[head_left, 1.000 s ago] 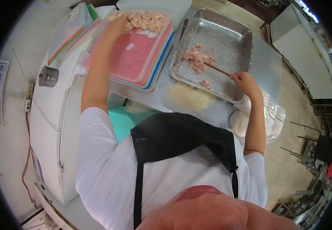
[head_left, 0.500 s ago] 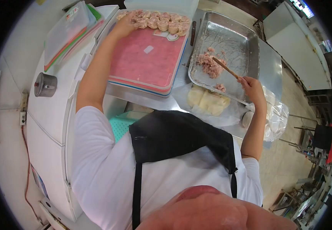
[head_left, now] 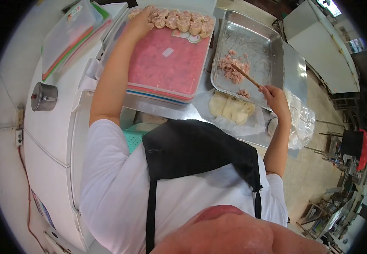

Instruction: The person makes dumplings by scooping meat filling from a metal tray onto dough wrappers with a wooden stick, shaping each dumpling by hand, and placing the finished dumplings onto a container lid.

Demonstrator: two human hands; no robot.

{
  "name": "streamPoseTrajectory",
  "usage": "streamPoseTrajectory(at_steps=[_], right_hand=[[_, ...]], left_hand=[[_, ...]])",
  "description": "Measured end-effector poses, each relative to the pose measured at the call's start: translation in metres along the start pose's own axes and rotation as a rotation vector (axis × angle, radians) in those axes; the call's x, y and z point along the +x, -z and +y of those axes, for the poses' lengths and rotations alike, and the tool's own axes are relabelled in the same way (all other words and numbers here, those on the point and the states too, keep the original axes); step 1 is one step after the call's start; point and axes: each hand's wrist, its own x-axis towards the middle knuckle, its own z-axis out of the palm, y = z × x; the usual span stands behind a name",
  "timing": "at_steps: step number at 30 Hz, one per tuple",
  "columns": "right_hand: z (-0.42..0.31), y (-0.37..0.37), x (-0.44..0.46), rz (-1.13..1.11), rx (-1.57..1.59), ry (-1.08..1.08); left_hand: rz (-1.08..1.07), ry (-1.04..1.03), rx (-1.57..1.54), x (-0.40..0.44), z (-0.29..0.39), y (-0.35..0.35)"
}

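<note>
My left hand (head_left: 140, 24) reaches to the far left end of the rows of meat-filled dumplings (head_left: 183, 23) on the red-lidded container (head_left: 166, 67). Its fingers are bent down at the dumplings, and what is between them is hidden. A thin wooden stick (head_left: 247, 75) is gripped in my right hand (head_left: 275, 100). The tip of the stick is in the pinkish minced meat (head_left: 233, 70) in the metal tray (head_left: 272, 51). Below the tray, pale yellow dough wrappers (head_left: 231, 109) lie on a plastic sheet, close to my right hand.
Clear plastic bags with white contents (head_left: 302, 125) sit at the right table edge. A metal pot (head_left: 44, 96) and stacked coloured lids (head_left: 71, 40) rest on the white surface at left. A turquoise basket (head_left: 133, 139) is below the table edge.
The whole view has shifted slightly. My left hand stays at the dumplings' left end, having moved a little farther over them. My right hand still holds the stick in the meat.
</note>
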Motion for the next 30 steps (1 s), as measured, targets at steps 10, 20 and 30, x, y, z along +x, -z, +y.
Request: streamPoseTrajectory(at_steps=[10,20,30], right_hand=[[0.001,0.023,0.006,-0.009,-0.472,0.210],[0.088,-0.015,0.059,0.208,-0.605,0.659],[0.057,0.071,0.062,-0.156,-0.581,0.478]], left_hand=[[0.080,-0.217,0.235,0.007,0.001,-0.010],[0.077,-0.659,-0.330,-0.124,0.221,0.011],[-0.431,-0.324,-0.518,-0.205,0.247,-0.206]])
